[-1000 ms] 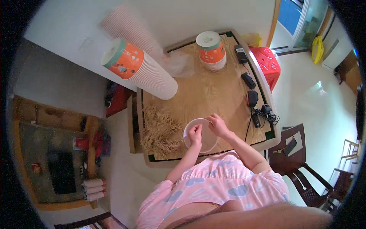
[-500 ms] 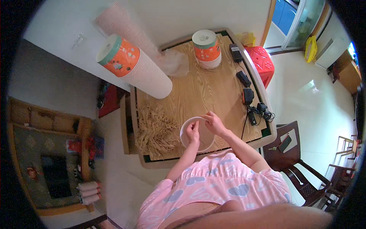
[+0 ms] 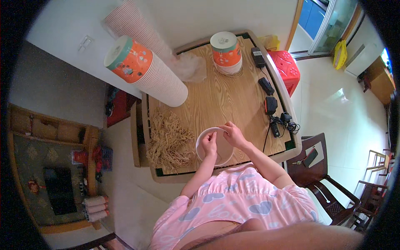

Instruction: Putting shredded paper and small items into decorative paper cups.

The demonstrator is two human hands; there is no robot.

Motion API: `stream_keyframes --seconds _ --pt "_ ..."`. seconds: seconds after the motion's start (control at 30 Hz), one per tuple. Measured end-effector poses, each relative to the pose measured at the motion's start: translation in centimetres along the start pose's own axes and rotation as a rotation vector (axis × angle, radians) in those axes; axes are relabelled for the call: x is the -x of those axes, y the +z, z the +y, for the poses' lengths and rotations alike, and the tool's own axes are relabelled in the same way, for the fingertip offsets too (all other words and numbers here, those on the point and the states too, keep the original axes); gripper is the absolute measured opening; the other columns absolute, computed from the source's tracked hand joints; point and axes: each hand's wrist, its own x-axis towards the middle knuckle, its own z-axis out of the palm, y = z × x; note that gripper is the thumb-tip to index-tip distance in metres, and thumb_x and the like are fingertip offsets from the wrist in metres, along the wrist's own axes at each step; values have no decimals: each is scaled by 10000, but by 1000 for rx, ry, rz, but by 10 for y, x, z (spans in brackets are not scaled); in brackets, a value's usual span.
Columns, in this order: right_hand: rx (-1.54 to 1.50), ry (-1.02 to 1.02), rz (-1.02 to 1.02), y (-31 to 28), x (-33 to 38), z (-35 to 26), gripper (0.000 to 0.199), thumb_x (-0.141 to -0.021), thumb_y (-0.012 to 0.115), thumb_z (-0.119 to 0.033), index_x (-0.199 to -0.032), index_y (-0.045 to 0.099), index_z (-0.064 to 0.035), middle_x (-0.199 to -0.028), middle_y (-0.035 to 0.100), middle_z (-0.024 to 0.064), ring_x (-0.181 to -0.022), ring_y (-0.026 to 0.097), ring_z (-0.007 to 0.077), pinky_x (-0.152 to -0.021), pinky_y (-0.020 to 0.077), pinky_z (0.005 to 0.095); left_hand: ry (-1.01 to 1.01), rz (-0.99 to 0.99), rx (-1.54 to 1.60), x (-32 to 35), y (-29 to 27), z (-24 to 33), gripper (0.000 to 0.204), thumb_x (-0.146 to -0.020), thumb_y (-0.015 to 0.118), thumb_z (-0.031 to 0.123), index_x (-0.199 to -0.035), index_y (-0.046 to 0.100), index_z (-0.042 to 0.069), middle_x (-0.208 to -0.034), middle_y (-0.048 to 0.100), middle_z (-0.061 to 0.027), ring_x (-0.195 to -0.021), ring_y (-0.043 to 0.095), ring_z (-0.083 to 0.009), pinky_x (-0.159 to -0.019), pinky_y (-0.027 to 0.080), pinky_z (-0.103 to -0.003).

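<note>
A white paper bowl [image 3: 204,157] stands on the wooden table [image 3: 233,100] near its front edge. My left hand [image 3: 209,143] reaches into the bowl over its left part. My right hand [image 3: 233,134] is at the bowl's far right rim, fingers curled toward the left hand. The fingertips of both hands meet over the bowl; whether they pinch something small I cannot tell. A heap of dry tan noodles [image 3: 168,139] lies on the table just left of the bowl.
A tall leaning stack of orange and white paper bowls [image 3: 146,71] rises at the table's far left; a shorter stack [image 3: 226,52] stands at the back. Crumpled clear plastic [image 3: 189,66] lies between them. Black chargers and cables [image 3: 273,112] line the right edge. A dark wooden chair [image 3: 325,183] stands to the right.
The view has shifted a little, so the table sits lower and more central in the picture. My hands stay at the bowl, with the fingertips drawn closer together over it.
</note>
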Motion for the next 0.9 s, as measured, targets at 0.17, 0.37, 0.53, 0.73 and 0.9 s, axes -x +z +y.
stream_keyframes --seconds 0.17,0.37,0.53,0.73,0.9 --pt "6 -21 14 1 0 3 361 -683 510 23 -1019 597 -76 -879 519 140 -848 532 315 -729 455 371 -23 1 -27 2 0 4 109 -795 617 120 -791 628 12 -752 600 -3 -685 514 -73 -640 409 -212" --pt "-11 -25 18 2 0 4 370 -676 513 26 -1021 600 -78 -868 518 135 -834 527 303 -724 453 362 -27 -1 -61 3 0 5 115 -797 617 128 -795 630 14 -753 599 1 -682 509 -70 -632 406 -213" --pt "-3 -21 15 2 0 4 374 -672 522 30 -1022 600 -78 -873 521 136 -838 532 308 -722 455 365 -43 3 -46 3 0 6 110 -795 619 127 -803 634 18 -757 601 1 -688 512 -71 -640 407 -215" --pt "-2 -32 22 2 1 5 371 -677 523 28 -1022 600 -81 -876 523 135 -837 534 309 -721 457 364 -32 3 -61 4 1 7 101 -791 620 117 -810 635 19 -776 607 1 -712 525 -77 -674 414 -222" --pt "-6 -19 15 1 0 2 362 -686 522 24 -1022 601 -86 -874 523 129 -834 536 298 -718 457 356 -18 16 -24 1 0 0 96 -792 618 110 -796 630 15 -759 607 -2 -699 524 -75 -663 416 -218"
